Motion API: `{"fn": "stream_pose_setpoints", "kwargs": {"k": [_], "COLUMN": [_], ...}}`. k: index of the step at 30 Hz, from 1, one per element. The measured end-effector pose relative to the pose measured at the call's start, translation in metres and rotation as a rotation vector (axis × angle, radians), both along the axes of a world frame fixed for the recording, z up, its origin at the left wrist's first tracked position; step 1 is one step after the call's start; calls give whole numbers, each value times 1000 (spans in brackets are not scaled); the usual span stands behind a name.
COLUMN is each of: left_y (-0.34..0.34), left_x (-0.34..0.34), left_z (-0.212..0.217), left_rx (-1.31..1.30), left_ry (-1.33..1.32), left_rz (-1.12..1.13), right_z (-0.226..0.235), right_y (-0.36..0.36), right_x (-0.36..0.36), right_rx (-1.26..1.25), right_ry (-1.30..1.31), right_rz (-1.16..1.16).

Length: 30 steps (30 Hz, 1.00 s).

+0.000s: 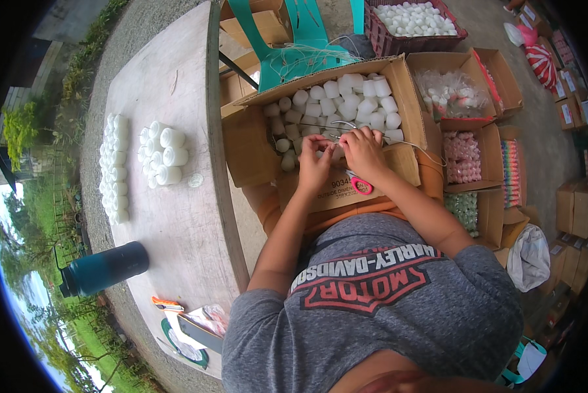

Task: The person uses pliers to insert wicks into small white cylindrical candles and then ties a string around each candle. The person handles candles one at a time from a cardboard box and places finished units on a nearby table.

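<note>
Both hands meet over an open cardboard box point(254, 157) of white, candle-like cylinders point(349, 105). My left hand point(315, 160) is closed, its fingertips pinching a white cylinder point(337, 152) that is partly hidden between the hands. My right hand point(364, 154) is closed at the same piece; what its fingertips grip is too small to make out. Just beyond the fingers lies a thin, curved silver metal tool point(343, 123). A pale cord point(421, 147) trails off to the right of my right hand. Scissors with pink handles point(362, 186) lie on the box's near flap, below my right wrist.
On the white table point(176, 242) at left stand groups of white cylinders point(166, 154), a blue bottle point(104, 268) and an orange cutter point(167, 304). A green chair point(300, 59) holding loose string and a crate point(415, 29) of white pieces are beyond. Boxes of coloured pieces point(462, 157) stand right.
</note>
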<state>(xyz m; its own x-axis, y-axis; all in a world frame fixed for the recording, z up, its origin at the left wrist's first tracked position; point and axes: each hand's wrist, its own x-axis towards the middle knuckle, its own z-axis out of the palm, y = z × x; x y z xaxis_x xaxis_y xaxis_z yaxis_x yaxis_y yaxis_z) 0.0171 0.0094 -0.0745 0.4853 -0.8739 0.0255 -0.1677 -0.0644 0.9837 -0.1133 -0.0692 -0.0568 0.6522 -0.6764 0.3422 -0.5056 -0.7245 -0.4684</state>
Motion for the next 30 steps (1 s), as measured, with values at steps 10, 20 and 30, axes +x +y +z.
{"fn": "stream_pose_setpoints", "kwargs": {"k": [10, 20, 30], "left_y": [-1, 6, 11], "left_x": [4, -7, 0], "left_z": [6, 22, 30], "left_rx": [114, 55, -10], "left_ry": [463, -616, -747], "left_rz": [22, -114, -53], "right_z": [3, 5, 51], "right_y": [7, 4, 3], "right_x": [0, -5, -32], "right_rx": [-76, 36, 313], "right_ry": [-188, -152, -107], "right_rz": [-19, -32, 165]}}
